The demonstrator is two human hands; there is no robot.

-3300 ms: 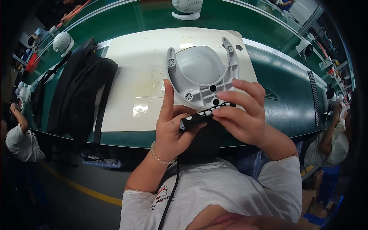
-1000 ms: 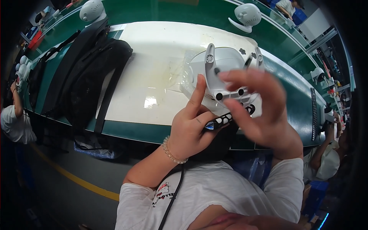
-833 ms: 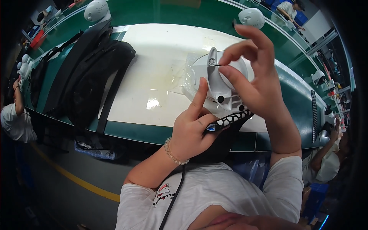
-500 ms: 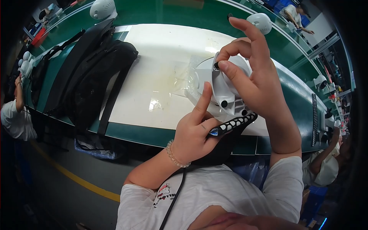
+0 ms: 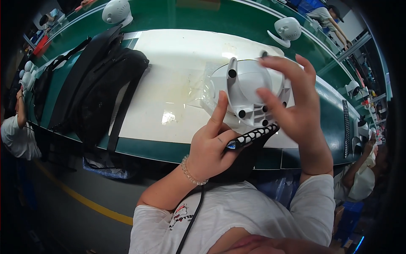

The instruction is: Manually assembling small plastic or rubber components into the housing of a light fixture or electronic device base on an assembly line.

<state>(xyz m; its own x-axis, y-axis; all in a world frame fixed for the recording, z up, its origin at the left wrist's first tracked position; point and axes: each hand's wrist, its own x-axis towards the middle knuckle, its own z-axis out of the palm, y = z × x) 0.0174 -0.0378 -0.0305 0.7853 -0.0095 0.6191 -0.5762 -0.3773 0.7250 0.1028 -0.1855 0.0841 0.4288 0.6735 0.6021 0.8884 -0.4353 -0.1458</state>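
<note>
A white plastic stand (image 5: 233, 91) lies underside up on clear plastic wrap, with round black pads on its legs and body. My left hand (image 5: 209, 146) is closed on a black strip of round stickers (image 5: 253, 136), whose cut-out circles show white. Its index finger stretches up against the stand's left leg, below the black pad (image 5: 232, 73) at the leg's tip. My right hand (image 5: 298, 101) hovers over the stand's right side, blurred, with thumb and fingers apart. A small dark spot, perhaps another pad, shows at one of its fingertips.
A black bag (image 5: 101, 84) with straps lies at the left of the white work mat (image 5: 169, 51). White fan-like devices (image 5: 116, 12) stand on the green conveyor (image 5: 152, 17) beyond. A dark perforated strip (image 5: 347, 127) lies at the right table edge. Other people work at both sides and the far right.
My right thumb and finger have let go of the black pad, which now sits on the left leg's tip. My right hand has opened and moved down and right. My left hand has barely shifted.
</note>
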